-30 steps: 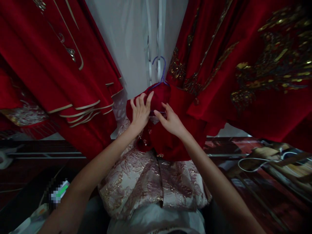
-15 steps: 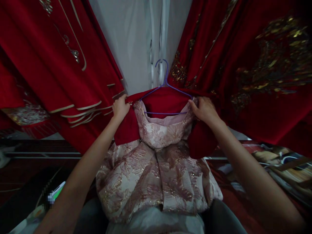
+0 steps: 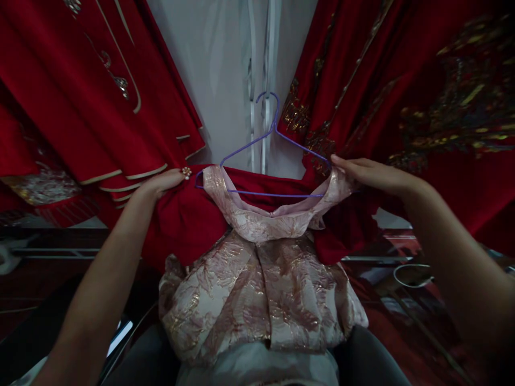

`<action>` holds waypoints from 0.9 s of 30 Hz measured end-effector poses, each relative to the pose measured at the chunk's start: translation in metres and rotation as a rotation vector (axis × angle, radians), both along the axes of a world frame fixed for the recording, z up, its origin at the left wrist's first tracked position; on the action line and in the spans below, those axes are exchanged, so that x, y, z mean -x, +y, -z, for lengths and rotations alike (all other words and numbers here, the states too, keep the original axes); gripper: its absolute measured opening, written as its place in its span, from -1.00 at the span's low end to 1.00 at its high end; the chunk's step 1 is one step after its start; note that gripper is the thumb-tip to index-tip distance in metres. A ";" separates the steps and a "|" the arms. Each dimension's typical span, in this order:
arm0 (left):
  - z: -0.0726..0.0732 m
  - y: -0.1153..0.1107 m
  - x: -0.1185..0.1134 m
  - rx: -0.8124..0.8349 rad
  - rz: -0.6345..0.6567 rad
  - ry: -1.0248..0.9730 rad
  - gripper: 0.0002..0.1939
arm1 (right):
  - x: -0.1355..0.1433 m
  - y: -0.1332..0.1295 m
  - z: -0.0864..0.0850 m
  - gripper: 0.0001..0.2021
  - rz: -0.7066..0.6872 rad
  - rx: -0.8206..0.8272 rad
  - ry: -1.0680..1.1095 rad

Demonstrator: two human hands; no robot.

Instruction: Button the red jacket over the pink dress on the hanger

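Note:
A pink-and-gold brocade dress [image 3: 295,300] lies across my lap. Its shoulders sit on a purple wire hanger [image 3: 251,143], whose hook points up and away from me. A red short garment [image 3: 187,220] is spread behind the neckline, with a piece showing on each side. My left hand [image 3: 167,181] is closed on the red garment's upper left edge, beside a small beaded flower button [image 3: 186,172]. At the dress's right shoulder, my right hand [image 3: 372,174] pinches the strap against the hanger end; its lower fingers are hidden behind the cloth.
Red garments with pale trim [image 3: 92,102] hang at left. Red garments with gold embroidery [image 3: 454,118] hang at right. Between them is a pale grey sheet [image 3: 217,69]. A metal rail [image 3: 60,252] runs low behind, and a white loop [image 3: 412,276] lies at lower right.
Both hands have moved outward, the left one to the left and the right one to the right. The dress's neckline is spread wider, and more of the hanger shows.

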State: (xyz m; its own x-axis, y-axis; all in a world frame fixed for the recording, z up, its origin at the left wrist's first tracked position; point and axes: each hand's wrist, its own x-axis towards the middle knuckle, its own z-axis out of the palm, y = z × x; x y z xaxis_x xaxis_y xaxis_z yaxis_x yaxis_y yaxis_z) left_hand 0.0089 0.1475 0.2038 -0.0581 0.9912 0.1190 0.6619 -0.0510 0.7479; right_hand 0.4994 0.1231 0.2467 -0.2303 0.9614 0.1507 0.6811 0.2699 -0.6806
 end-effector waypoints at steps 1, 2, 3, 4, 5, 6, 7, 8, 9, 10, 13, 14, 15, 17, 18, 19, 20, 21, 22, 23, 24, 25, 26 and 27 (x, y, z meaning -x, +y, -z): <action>0.008 -0.004 0.002 0.133 0.091 -0.111 -0.75 | -0.001 -0.004 0.002 -0.38 -0.003 0.000 0.031; 0.017 -0.006 0.003 0.264 0.178 -0.197 -0.75 | -0.001 -0.007 0.006 -0.42 0.000 -0.032 0.050; 0.025 -0.008 0.005 0.372 0.241 -0.230 -0.75 | -0.001 -0.008 0.010 -0.45 0.004 -0.082 0.062; 0.031 -0.008 0.006 0.430 0.272 -0.217 -0.72 | -0.001 -0.008 0.015 -0.49 0.010 -0.138 0.070; 0.036 -0.007 0.006 0.450 0.280 -0.172 -0.70 | 0.000 -0.006 0.019 -0.53 0.018 -0.197 0.079; 0.038 -0.006 0.006 0.421 0.265 -0.118 -0.65 | 0.001 -0.004 0.024 -0.57 0.028 -0.255 0.093; 0.038 -0.005 0.005 0.341 0.246 -0.073 -0.57 | 0.002 0.000 0.028 -0.61 0.035 -0.310 0.109; 0.035 -0.003 0.001 0.220 0.238 -0.049 -0.47 | 0.003 0.004 0.032 -0.64 0.043 -0.359 0.123; 0.031 -0.002 -0.003 0.079 0.249 -0.045 -0.37 | 0.004 0.008 0.035 -0.67 0.053 -0.399 0.133; 0.026 -0.001 -0.010 -0.057 0.282 -0.058 -0.28 | 0.006 0.011 0.038 -0.69 0.064 -0.431 0.140; 0.013 0.006 -0.034 -0.310 0.406 -0.087 -0.32 | 0.009 0.019 0.046 -0.71 0.088 -0.477 0.158; 0.010 0.009 -0.043 -0.356 0.416 -0.063 -0.37 | 0.009 0.020 0.048 -0.71 0.094 -0.482 0.168; 0.009 0.013 -0.050 -0.399 0.406 -0.028 -0.42 | 0.010 0.021 0.049 -0.70 0.099 -0.480 0.179; 0.009 0.020 -0.061 -0.469 0.356 0.059 -0.48 | 0.010 0.022 0.052 -0.69 0.115 -0.475 0.202; 0.010 0.023 -0.065 -0.496 0.328 0.097 -0.51 | 0.010 0.022 0.053 -0.69 0.126 -0.481 0.212; 0.011 0.024 -0.067 -0.518 0.298 0.130 -0.52 | 0.010 0.021 0.054 -0.69 0.138 -0.495 0.221; 0.012 0.024 -0.068 -0.532 0.263 0.159 -0.53 | 0.009 0.021 0.054 -0.69 0.151 -0.515 0.228; 0.012 0.023 -0.067 -0.542 0.220 0.183 -0.53 | 0.009 0.022 0.054 -0.70 0.172 -0.535 0.235; 0.011 0.021 -0.066 -0.547 0.170 0.207 -0.52 | 0.007 0.022 0.054 -0.71 0.201 -0.553 0.246; 0.011 0.017 -0.063 -0.550 0.114 0.236 -0.51 | 0.006 0.023 0.054 -0.71 0.237 -0.562 0.262; 0.011 0.013 -0.060 -0.550 0.060 0.275 -0.50 | 0.003 0.025 0.055 -0.72 0.279 -0.560 0.289; 0.011 0.009 -0.055 -0.546 0.009 0.329 -0.50 | 0.000 0.026 0.057 -0.72 0.324 -0.549 0.328; 0.013 0.005 -0.050 -0.533 -0.032 0.396 -0.50 | -0.003 0.027 0.060 -0.73 0.368 -0.533 0.371; 0.015 0.000 -0.043 -0.509 -0.059 0.472 -0.51 | -0.007 0.027 0.065 -0.73 0.405 -0.505 0.411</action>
